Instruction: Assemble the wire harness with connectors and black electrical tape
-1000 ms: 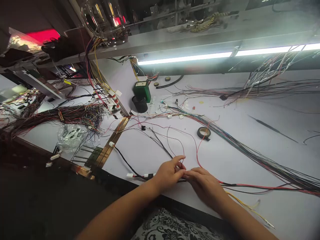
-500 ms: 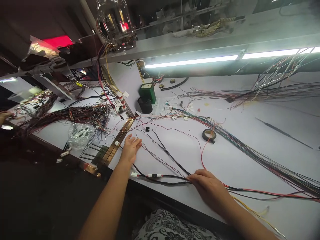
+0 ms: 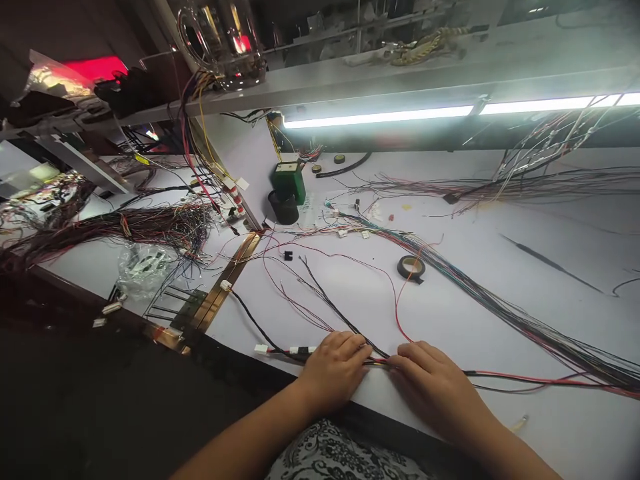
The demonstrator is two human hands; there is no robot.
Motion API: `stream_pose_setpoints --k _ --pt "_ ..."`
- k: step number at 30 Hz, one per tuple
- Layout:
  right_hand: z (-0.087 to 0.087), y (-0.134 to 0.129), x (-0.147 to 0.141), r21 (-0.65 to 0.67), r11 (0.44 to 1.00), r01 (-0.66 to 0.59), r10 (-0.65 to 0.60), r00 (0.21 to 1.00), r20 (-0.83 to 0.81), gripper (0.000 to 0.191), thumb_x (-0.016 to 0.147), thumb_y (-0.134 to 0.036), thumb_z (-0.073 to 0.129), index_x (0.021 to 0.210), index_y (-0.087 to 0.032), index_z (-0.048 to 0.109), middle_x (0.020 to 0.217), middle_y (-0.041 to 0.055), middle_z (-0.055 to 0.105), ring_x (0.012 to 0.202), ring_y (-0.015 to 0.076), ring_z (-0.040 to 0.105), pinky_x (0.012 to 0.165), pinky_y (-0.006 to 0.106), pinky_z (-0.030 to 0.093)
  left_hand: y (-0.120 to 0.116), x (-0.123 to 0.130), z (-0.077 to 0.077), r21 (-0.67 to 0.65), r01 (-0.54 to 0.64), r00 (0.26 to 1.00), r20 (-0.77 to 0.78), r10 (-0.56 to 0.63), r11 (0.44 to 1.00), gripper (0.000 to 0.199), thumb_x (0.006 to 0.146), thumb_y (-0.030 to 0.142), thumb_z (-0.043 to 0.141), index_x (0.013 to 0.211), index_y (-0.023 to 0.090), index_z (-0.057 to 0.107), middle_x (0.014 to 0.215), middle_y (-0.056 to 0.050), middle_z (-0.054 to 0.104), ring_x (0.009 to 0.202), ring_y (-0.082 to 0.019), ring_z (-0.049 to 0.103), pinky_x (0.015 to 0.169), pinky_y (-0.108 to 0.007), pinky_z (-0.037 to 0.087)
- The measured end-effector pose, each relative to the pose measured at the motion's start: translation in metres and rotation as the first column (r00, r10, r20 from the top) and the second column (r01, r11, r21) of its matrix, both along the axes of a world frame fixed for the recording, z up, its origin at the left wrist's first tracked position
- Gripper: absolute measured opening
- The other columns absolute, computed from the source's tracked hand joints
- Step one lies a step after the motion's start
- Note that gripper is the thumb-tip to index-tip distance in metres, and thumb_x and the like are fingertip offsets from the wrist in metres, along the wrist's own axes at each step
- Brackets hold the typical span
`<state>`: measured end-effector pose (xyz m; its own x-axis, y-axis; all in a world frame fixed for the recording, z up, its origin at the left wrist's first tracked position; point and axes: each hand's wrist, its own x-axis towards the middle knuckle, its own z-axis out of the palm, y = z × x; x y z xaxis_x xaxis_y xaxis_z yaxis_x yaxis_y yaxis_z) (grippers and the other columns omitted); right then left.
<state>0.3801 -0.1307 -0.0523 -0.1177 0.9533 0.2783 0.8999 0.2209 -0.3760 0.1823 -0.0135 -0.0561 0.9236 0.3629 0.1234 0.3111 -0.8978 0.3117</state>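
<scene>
Lying at the near edge of a white workbench [image 3: 500,313], a thin bundle of red and black wires [image 3: 381,361] is pinched from both sides. Farther left, a brass strip [image 3: 220,293] and white connectors [image 3: 261,349] are seen. The left hand [image 3: 333,370] is pressed down, fingers curled onto the bundle; the right hand [image 3: 435,387] is closed on it just beside. A roll of black tape [image 3: 411,268] is seen beyond, with a thick harness [image 3: 525,323] running right.
</scene>
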Motion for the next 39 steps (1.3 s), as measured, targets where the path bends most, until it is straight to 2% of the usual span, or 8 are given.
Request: stream_pose_setpoints --k 6,11,18,25,28,30,34,39 --pt "-0.016 0.013 -0.012 -0.027 0.993 0.113 -0.113 0.993 0.020 0.019 0.095 -0.030 0.046 0.095 -0.021 0.063 0.086 0.0048 0.062 0.077 0.0178 0.056 0.070 0.033 0.045 -0.005 0.002 -0.004 0.071 -0.031 0.995 0.099 0.024 0.997 0.028 0.093 0.025 0.047 0.117 0.028 0.059 0.118 -0.001 0.061 0.108 -0.020 0.051 0.098 -0.036 0.035" --pt "-0.038 0.011 -0.015 0.074 0.975 0.210 -0.220 0.960 0.176 0.036 0.096 -0.038 0.043 0.123 -0.018 0.056 0.101 0.0098 0.062 0.085 0.0223 0.056 0.074 0.037 0.045 0.004 0.009 0.009 0.079 -0.041 0.998 -0.046 0.045 0.996 0.032 0.093 0.042 0.043 0.114 0.024 0.059 0.123 -0.004 0.059 0.104 -0.023 0.051 0.089 -0.039 0.040" --pt "-0.038 0.009 -0.013 0.040 0.986 0.162 -0.167 0.965 0.202 0.039 0.095 -0.037 0.045 0.129 -0.019 0.053 0.100 0.0078 0.061 0.084 0.0203 0.056 0.077 0.036 0.045 0.115 0.033 0.027 0.255 -0.370 0.853 -0.287 0.435 0.893 0.036 0.096 0.038 0.034 0.112 0.022 0.061 0.121 -0.006 0.061 0.101 -0.025 0.052 0.078 -0.038 0.045" --pt "-0.035 0.009 -0.015 0.017 0.984 0.175 -0.174 0.965 0.197 0.041 0.096 -0.037 0.044 0.131 -0.018 0.051 0.102 0.0086 0.060 0.087 0.0214 0.055 0.076 0.038 0.046 0.198 -0.012 0.033 0.360 -0.562 0.709 -0.254 0.658 0.745 0.034 0.092 0.030 0.041 0.113 0.016 0.063 0.140 -0.015 0.044 0.116 -0.034 0.045 0.088 -0.050 0.042" --pt "-0.034 0.009 -0.015 0.011 0.985 0.174 -0.173 0.966 0.190 0.041 0.096 -0.037 0.045 0.131 -0.017 0.051 0.102 0.0087 0.060 0.087 0.0217 0.055 0.076 0.039 0.046 0.190 -0.027 0.036 0.377 -0.607 0.672 -0.226 0.705 0.700 0.039 0.090 0.027 0.044 0.125 0.014 0.057 0.144 -0.017 0.039 0.118 -0.035 0.044 0.090 -0.051 0.042" --pt "-0.034 0.010 -0.015 0.012 0.985 0.172 -0.172 0.968 0.182 0.040 0.095 -0.036 0.045 0.131 -0.017 0.051 0.102 0.0090 0.060 0.086 0.0220 0.055 0.075 0.039 0.047 0.165 -0.027 0.035 0.357 -0.572 0.726 -0.199 0.658 0.739 0.041 0.091 0.024 0.044 0.130 0.019 0.053 0.144 -0.012 0.041 0.120 -0.031 0.044 0.094 -0.046 0.041" --pt "-0.031 0.010 -0.013 -0.026 0.987 0.160 -0.155 0.980 0.121 0.040 0.094 -0.035 0.047 0.130 -0.018 0.051 0.102 0.0096 0.060 0.085 0.0229 0.056 0.074 0.040 0.049 0.093 -0.011 0.028 0.121 -0.137 0.984 -0.096 0.149 0.983 0.030 0.093 0.028 0.044 0.118 0.025 0.061 0.129 -0.005 0.055 0.114 -0.023 0.049 0.095 -0.038 0.041" --pt "-0.011 0.007 0.002 -0.192 0.979 0.072 -0.096 0.988 -0.118 0.040 0.092 -0.028 0.048 0.132 -0.023 0.044 0.113 0.0094 0.057 0.097 0.0215 0.056 0.084 0.039 0.050 0.043 0.014 0.024 -0.067 -0.010 0.998 -0.057 0.006 0.998 0.022 0.091 0.032 0.051 0.106 0.021 0.064 0.109 -0.005 0.061 0.094 -0.019 0.055 0.083 -0.033 0.045"
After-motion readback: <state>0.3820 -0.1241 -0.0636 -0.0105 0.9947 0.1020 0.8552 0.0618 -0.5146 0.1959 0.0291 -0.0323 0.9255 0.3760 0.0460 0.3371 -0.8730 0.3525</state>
